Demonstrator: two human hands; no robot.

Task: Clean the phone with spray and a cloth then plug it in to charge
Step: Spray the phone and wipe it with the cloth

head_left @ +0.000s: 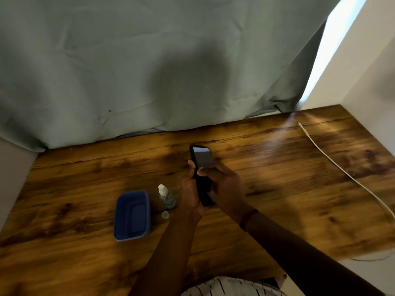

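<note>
- It looked like a room in a home: a wood-grain counter (277,189) stood in a corner against a white wall (367,60).
- A creased grey-green curtain (149,60) hung along the counter's far edge, with daylight at its right side.
- A white charging cable (330,157) lay near the counter's right edge.

Dim indoor view, lit by daylight from a blown-out white gap (333,50) beside the grey curtain (85,60) at two o'clock, which cast a pale glare streak across the wooden table (277,150). A broad, soft-edged shadow (188,82) lay on the curtain at twelve o'clock, and the phone (202,159) at centre showed only a dull grey reflection on its screen. Focus was soft throughout, the wood grain smeared, and wide-angle distortion bowed the table edges at four and eight o'clock.
</note>
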